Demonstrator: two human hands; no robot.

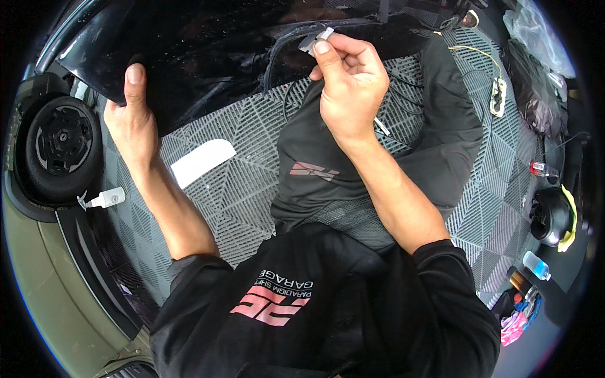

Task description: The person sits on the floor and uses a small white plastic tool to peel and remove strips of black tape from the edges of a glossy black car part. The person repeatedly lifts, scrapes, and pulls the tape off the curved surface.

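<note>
A glossy black car panel (214,69) spans the top of the view, with dull smears along its curved edge. My left hand (132,120) grips its lower left edge, thumb on top and fingers mostly hidden underneath. Between the thumb and bent fingers of my right hand (353,82) is pinched a small flat silver-grey piece with a white edge (317,41). It is held right over the smeared part of the panel; whether it touches the surface I cannot tell. Its exact kind is too small to make out.
A white rounded sheet (201,160) lies on the grey grid floor (233,201). To the left stand a car wheel (63,138) and a white spray bottle (108,198) beside an olive car body (69,283). On the right are a power strip (498,97), plastic bags (535,82) and bottles (537,266).
</note>
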